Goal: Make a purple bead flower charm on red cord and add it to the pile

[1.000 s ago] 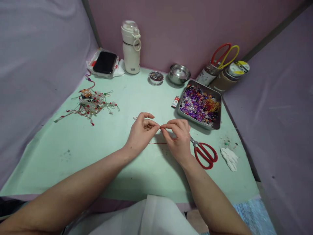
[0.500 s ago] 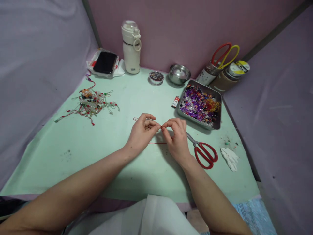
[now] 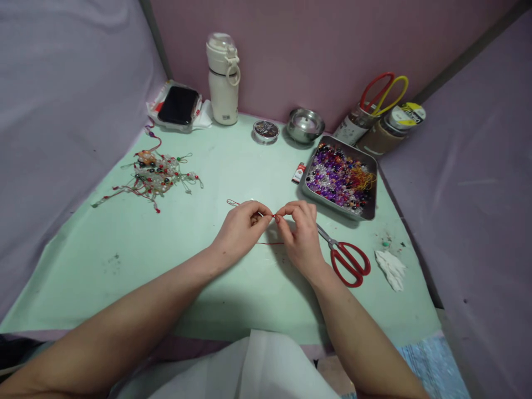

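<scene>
Pinkish wall (image 3: 316,50) behind and mauve cloth (image 3: 75,88) to the left frame our pale green worktable (image 3: 249,166), where both our hands meet over a thin red cord (image 3: 270,243). Our left hand (image 3: 238,226) has thumb and forefinger pressed together at the cord, its other fingers curled and partly hidden; our right hand (image 3: 300,230) faces it, thumb and forefinger pinching the same short stretch. Between the nearly touching tips sits a speck of red, too small for us to tell whether knot or bead. One length of cord runs across the table beneath our hands, and a narrow loop pokes out beyond the left one. Fine work like this, we judge, calls for a light but firm pinch close to the speck, wrists steady, the pull even from both sides, and the loose length clear of the red-handled scissors (image 3: 333,243) beside our right hand. Farther off, a metal tray (image 3: 330,206) holds mixed beads (image 3: 334,174), while beaded strands (image 3: 153,174) lie heaped to our left, well apart from our fingers.
</scene>
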